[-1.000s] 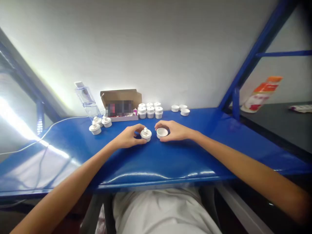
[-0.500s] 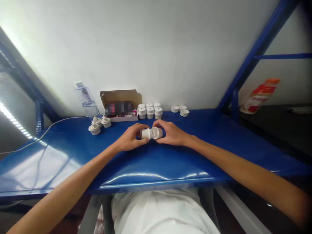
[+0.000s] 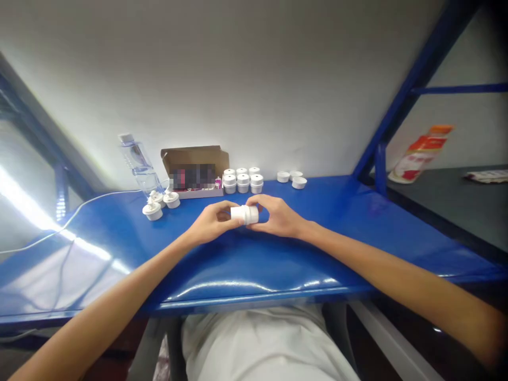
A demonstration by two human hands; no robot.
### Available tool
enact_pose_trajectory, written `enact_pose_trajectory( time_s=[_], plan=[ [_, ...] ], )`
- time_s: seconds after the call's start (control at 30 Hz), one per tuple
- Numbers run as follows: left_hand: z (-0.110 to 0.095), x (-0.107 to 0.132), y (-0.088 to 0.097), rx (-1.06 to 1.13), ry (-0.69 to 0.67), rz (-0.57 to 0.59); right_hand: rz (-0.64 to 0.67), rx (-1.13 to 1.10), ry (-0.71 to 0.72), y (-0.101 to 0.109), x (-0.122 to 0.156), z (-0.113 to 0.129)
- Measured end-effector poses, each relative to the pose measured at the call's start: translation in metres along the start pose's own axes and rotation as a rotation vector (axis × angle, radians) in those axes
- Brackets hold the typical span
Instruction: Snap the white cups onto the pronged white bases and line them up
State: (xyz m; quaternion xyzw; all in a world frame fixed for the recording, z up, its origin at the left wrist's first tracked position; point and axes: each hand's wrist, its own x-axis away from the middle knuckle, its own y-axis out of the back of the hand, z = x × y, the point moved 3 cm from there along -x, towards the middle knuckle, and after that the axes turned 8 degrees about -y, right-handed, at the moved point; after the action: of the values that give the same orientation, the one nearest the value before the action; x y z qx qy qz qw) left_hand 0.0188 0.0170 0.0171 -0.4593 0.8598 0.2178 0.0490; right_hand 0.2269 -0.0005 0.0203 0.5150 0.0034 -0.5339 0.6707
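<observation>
Both my hands meet above the middle of the blue table [image 3: 278, 259]. Between them is a small white plastic jar [image 3: 244, 214], lying on its side with its two halves pushed together. My left hand [image 3: 212, 223] grips the left half with its fingers curled round it. My right hand [image 3: 273, 216] pinches the right half, the cap side. The jar is lifted slightly off the table top.
At the back stand several stacked white jars [image 3: 243, 180], three loose caps [image 3: 292, 178], an open cardboard box [image 3: 194, 169] and a clear bottle [image 3: 137, 161]. Three white bases with pegs [image 3: 161, 203] sit at the left. A white cable [image 3: 79, 211] runs left. A blue frame post [image 3: 381, 159] rises at the right.
My hands lifted the pegged base and the cap off the table, tipped them sideways and brought them together into one jar.
</observation>
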Motion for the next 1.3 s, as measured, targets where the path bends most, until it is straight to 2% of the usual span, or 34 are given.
enact_pose_trajectory(
  time_s=[0.27,0.37,0.47,0.57,0.63,0.73,0.83,0.9,0.97,1.1,1.2,1.3],
  plan=[
    [-0.003,0.000,-0.002,0.066,0.047,-0.012,-0.036,0.008,0.070,0.001,0.001,0.004],
    [-0.003,0.000,-0.001,0.064,0.029,-0.001,-0.044,0.003,0.040,0.003,0.002,0.005],
    [-0.004,0.001,0.001,0.025,-0.050,0.014,0.015,-0.085,-0.087,0.000,0.002,0.001],
    [-0.009,0.002,0.001,-0.020,-0.168,0.018,0.121,-0.341,-0.305,-0.007,0.002,-0.006],
    [-0.015,0.003,0.000,-0.019,-0.208,0.012,0.145,-0.516,-0.403,-0.014,0.002,-0.009],
    [-0.019,0.002,0.000,0.006,-0.155,-0.022,0.131,-0.649,-0.442,-0.022,0.002,-0.010],
    [-0.012,0.000,0.002,-0.004,0.024,-0.047,0.120,-0.705,-0.448,-0.026,0.003,-0.010],
    [-0.005,-0.001,0.001,-0.004,0.119,0.017,0.120,-0.692,-0.439,-0.026,0.004,-0.009],
    [0.000,-0.001,-0.002,-0.003,0.133,0.054,0.117,-0.606,-0.411,-0.024,0.005,-0.007],
    [0.003,-0.002,-0.003,-0.024,0.063,-0.065,0.060,-0.345,-0.328,-0.017,0.005,0.002],
    [0.003,-0.002,-0.004,0.011,0.049,-0.076,0.012,-0.239,-0.247,-0.014,0.005,0.006],
    [0.001,-0.003,-0.001,0.105,0.090,-0.084,-0.042,-0.181,-0.207,-0.013,0.005,0.005]
  ],
)
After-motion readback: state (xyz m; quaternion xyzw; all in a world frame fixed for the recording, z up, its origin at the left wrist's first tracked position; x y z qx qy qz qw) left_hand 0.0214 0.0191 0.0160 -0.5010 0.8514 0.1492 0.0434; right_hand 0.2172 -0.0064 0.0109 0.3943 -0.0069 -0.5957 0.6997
